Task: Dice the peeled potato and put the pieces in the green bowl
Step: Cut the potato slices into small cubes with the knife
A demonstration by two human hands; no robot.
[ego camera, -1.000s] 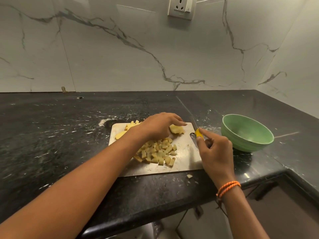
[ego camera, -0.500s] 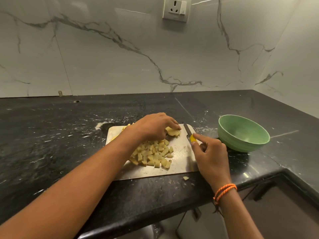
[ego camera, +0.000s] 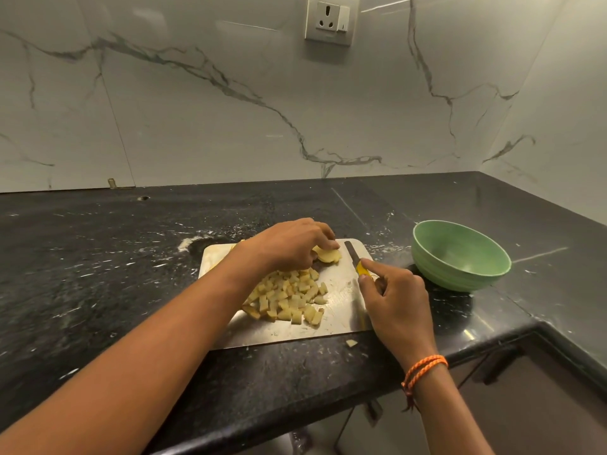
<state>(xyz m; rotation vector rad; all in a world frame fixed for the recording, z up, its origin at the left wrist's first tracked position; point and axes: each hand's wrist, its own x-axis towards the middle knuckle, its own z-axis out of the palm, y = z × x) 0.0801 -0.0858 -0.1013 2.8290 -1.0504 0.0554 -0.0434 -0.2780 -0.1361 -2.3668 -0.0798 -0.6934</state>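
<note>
White marble-veined wall tiles (ego camera: pixel 197 110) rise behind a black speckled stone counter (ego camera: pixel 98 257), with a white wall socket (ego camera: pixel 331 19) at twelve o'clock. On the counter lies a pale rectangular cutting board with rounded corners (ego camera: pixel 341 320). A heap of small yellow diced potato pieces (ego camera: pixel 289 298) sits in the board's middle. At the board's twelve o'clock edge, the left hand (ego camera: pixel 285 246) arches over a remaining slice of peeled potato (ego camera: pixel 328 256), its fingers curled down with the tips pressing on the piece. More uncut potato shows behind that wrist, at the board's far corner towards ten o'clock, mostly hidden.

At three o'clock from the slice, the right hand (ego camera: pixel 397 300) grips a yellow-handled small knife (ego camera: pixel 358 259), the forefinger stretched along the handle and the other fingers folded round it. The blade points towards twelve o'clock and lies just beside the slice; whether it touches the board I cannot tell. An orange braided wristband (ego camera: pixel 423 369) circles the right wrist.

A round pale green ribbed bowl (ego camera: pixel 460 277) stands upright on the counter at three o'clock from the board, near it but apart, and holds nothing. One stray potato bit (ego camera: pixel 351 343) lies on the counter just off the board's six o'clock edge.
</note>
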